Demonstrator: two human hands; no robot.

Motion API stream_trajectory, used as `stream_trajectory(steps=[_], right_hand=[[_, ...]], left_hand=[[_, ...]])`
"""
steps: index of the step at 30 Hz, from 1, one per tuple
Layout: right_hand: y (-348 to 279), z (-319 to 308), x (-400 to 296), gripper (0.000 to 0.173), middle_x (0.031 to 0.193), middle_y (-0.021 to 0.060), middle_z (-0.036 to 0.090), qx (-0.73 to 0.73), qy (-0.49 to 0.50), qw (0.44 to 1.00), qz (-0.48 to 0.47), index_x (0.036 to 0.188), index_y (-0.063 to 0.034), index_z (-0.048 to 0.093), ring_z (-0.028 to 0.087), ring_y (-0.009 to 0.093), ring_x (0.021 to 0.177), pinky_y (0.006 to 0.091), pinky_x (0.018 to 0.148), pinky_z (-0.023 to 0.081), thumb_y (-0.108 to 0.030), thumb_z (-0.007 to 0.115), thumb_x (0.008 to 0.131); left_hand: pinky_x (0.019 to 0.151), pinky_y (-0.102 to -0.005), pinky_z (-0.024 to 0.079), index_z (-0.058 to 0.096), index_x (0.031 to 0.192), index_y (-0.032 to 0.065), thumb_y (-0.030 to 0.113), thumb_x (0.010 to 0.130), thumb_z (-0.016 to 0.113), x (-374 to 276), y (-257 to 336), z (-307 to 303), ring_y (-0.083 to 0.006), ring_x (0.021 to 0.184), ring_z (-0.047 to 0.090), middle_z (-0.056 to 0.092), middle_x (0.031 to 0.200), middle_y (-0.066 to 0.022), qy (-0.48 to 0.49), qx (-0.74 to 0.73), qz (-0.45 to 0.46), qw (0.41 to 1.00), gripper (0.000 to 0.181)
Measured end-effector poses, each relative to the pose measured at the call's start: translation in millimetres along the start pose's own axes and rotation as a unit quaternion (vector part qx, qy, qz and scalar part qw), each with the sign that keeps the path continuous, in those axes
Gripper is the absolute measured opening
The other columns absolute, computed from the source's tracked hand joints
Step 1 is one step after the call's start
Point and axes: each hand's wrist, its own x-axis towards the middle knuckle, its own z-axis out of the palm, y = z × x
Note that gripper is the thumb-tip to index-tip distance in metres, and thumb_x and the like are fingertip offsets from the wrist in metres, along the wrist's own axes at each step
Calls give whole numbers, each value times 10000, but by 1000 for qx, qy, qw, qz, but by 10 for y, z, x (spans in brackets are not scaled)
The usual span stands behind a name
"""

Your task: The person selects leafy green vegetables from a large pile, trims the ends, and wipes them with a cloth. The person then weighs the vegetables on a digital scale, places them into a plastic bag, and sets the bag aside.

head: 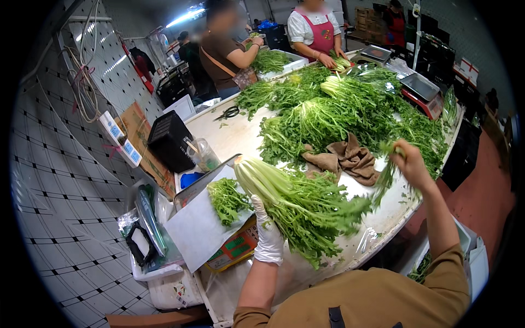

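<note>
My left hand (268, 235), in a white glove, grips a large head of leafy greens (283, 194) from below. Its pale root end points up and left, and the frilly leaves spread right. In my bare right hand (412, 164) is a small bunch of loose green leaves (383, 180), hanging down near those leaf tips; whether they touch is unclear. A small leafy piece (225, 203) lies on a white sheet (190, 235) over the digital scale (236, 246), beside my left hand. Beyond the held head, a crumpled brown cloth (359, 162) rests against the heap of greens (336, 123).
Black-handled scissors (229, 112) lie on the white table (221, 139). A clear plastic cup (208, 158) and a black crate (169, 141) stand at the left edge. One red scale (424, 98) sits far right. Across the table, two people (223, 57) handle greens.
</note>
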Motion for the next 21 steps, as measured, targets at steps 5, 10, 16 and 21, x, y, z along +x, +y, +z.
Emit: stream_trajectory(steps=[5,10,16,21], right_hand=[[173,24,138,484,1229,141,517,-308,117,944,-23,1238,-41,473,465,268,1168,422,998,345,-128,646,794],[-741,698,29,351,908,88,621,147,-100,976,-124,1058,-9,583,593,158,828,284,748,479,-164,717,772],[-973,848,-68,260,725,128,592,74,-97,977,-177,933,-32,541,600,282,662,356,593,468,-237,653,818],[-1006,703,-103,189,668,149,582,-89,-134,972,-170,900,-40,530,596,328,635,395,549,461,-214,590,855]], left_hand=[[912,-336,453,357,1337,63,491,890,490,-46,-58,101,-190,1062,533,512,1201,-97,-48,17,-35,998,633],[944,-312,393,327,1339,46,244,857,605,-43,-228,179,-184,1095,486,490,1217,-83,-116,131,36,984,590],[896,-276,408,402,1280,43,149,800,677,-89,-282,185,-143,1042,497,518,1159,-56,-128,178,18,976,563],[840,-246,437,482,1211,27,144,814,662,-76,-211,182,-104,946,532,574,1061,-40,-112,226,13,967,451]])
